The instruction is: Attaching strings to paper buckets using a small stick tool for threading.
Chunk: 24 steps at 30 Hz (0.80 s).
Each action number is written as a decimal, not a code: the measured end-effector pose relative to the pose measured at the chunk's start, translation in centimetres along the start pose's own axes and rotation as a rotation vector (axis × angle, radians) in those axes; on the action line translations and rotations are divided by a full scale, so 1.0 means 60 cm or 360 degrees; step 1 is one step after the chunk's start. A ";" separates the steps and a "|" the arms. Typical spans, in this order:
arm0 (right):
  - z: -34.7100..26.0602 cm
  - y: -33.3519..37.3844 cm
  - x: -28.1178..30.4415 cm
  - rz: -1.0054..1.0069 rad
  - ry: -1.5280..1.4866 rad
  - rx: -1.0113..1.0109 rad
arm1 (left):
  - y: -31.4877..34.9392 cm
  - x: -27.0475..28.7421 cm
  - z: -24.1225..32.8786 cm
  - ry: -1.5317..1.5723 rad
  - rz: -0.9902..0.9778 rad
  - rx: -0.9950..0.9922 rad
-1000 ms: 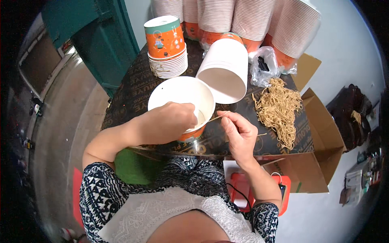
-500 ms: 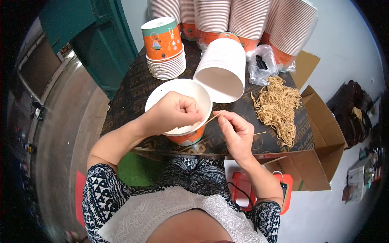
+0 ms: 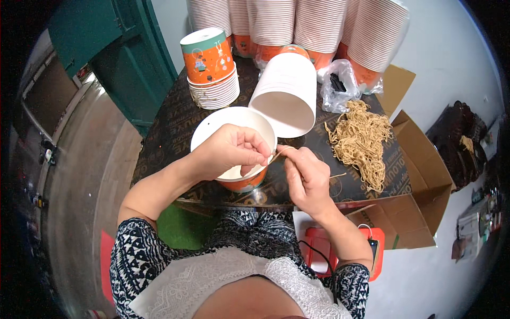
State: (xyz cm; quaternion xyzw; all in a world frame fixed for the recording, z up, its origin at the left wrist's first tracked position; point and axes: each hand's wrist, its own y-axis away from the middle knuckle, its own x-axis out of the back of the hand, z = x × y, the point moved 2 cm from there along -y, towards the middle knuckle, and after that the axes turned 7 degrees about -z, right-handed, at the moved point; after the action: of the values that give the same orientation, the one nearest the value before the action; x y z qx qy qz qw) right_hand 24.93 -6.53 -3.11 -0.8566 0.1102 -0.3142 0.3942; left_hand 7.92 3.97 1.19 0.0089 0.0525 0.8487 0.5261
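A white-lined paper bucket (image 3: pixel 210 126) with an orange outside stands near the table's front edge. My left hand (image 3: pixel 231 151) is over its opening, thumb and fingers pinched on a thin tan cord (image 3: pixel 278 152) beside the right rim. Just right of the bucket, my right hand (image 3: pixel 309 178) is closed on the same cord, fingers curled; a loose tail shows past its right side. How the cord meets the bucket wall is hidden by my fingers. Behind, a white paper bucket (image 3: pixel 287 80) lies on its side, mouth toward me.
A heap of tan cords (image 3: pixel 361 141) lies at the table's right, by an open cardboard box (image 3: pixel 419 154). Nested orange buckets (image 3: pixel 210 64) stand at back left, and tall wrapped bucket stacks (image 3: pixel 273 24) line the wall. A clear plastic bag (image 3: pixel 340 85) holds something black.
My left hand has lowered and moved slightly right to pinch at the cord by the rim. My right hand has turned a little, its fingers more curled. The view has shifted slightly.
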 end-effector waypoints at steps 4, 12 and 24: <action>-0.009 -0.015 0.003 -0.0066 0.0200 0.0106 | -0.004 -0.002 0.000 -0.0034 -0.0031 -0.0029; -0.016 -0.029 -0.001 -0.0168 0.0238 0.0195 | -0.012 -0.007 -0.003 -0.0235 0.0004 -0.0007; -0.011 -0.010 -0.008 -0.0143 0.0155 0.0127 | -0.010 0.000 -0.001 -0.0148 -0.0055 -0.0030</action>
State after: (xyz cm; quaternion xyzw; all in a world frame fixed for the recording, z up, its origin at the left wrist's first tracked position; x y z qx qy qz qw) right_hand 24.13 -6.31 -2.54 -0.8279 0.0780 -0.3771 0.4078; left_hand 8.46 4.22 1.10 0.0425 0.0199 0.8386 0.5428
